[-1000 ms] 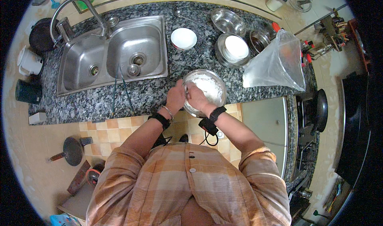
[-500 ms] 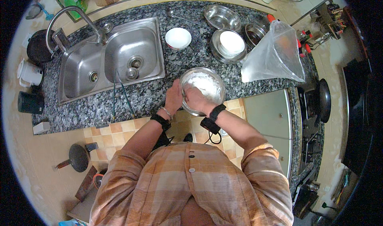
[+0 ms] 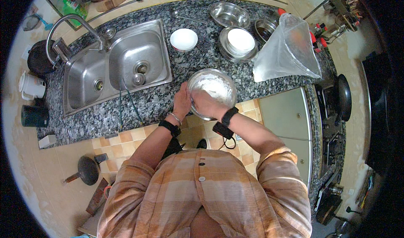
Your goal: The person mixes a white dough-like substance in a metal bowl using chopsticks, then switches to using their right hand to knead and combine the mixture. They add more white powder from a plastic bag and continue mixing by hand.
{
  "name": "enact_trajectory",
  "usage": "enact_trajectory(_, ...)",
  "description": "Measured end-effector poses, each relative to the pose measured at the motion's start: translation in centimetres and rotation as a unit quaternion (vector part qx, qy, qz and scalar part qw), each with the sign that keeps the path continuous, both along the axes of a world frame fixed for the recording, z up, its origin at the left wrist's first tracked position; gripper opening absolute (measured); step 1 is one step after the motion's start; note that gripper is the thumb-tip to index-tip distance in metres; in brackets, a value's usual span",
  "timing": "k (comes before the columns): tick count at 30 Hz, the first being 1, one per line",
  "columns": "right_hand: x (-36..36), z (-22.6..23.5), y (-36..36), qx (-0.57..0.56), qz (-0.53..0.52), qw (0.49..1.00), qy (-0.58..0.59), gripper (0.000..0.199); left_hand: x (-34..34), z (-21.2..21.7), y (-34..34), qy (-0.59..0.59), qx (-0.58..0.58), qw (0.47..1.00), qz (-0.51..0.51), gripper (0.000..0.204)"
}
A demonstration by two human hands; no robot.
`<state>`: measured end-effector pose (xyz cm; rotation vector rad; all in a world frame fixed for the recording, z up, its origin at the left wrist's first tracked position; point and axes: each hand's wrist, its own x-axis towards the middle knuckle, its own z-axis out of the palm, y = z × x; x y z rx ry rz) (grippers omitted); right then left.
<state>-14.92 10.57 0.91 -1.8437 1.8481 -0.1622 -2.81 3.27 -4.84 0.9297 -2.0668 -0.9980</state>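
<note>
A shiny metal bowl [image 3: 232, 96] stands at the counter's front edge, with a white, flour-like mass [image 3: 213, 85] inside. My left hand [image 3: 182, 101] grips the bowl's left rim, fingers pointing away from me. Over the near left part of the bowl, my right hand [image 3: 206, 104] reaches in with its fingers bunched and bent down against the inner left side. The fingertips are hidden, so what they hold cannot be made out. Both wrists wear black straps, and a bracelet sits on the left one.
A double sink [image 3: 139, 61] lies to the left, with tongs [image 3: 129, 101] across its front edge. Beyond the bowl are a white bowl [image 3: 184, 39], stacked white bowls [image 3: 240, 41] in a metal basin, another basin [image 3: 229, 14], a ladle [image 3: 187, 17] and a clear plastic bag [image 3: 286, 53].
The whole view has shifted and turned slightly. My left hand stays on the rim and my right hand stays in the bowl, with only a small change in its pose.
</note>
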Motion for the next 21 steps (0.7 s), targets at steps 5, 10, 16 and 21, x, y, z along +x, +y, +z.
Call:
enact_trajectory(5,-0.2,0.6,1.7,-0.012,0.131,0.986,0.106,0.029,0.0,0.0,0.1,0.001,-0.009,1.0,0.011,0.029)
enact_trajectory(10,-1.6,-1.0,-1.4,0.034,0.068,0.991,0.111,0.03,0.0,0.0,0.1,0.013,-0.028,0.999,0.011,0.031)
enact_trajectory(16,-0.9,-1.7,-2.4,0.009,-0.039,0.999,0.03,0.02,-0.1,0.5,0.2,-0.029,-0.015,0.999,0.025,0.031)
enact_trajectory(21,0.0,0.4,1.2,-0.031,0.043,0.999,0.005,0.022,-0.2,0.5,0.3,-0.03,-0.036,0.999,0.026,0.03)
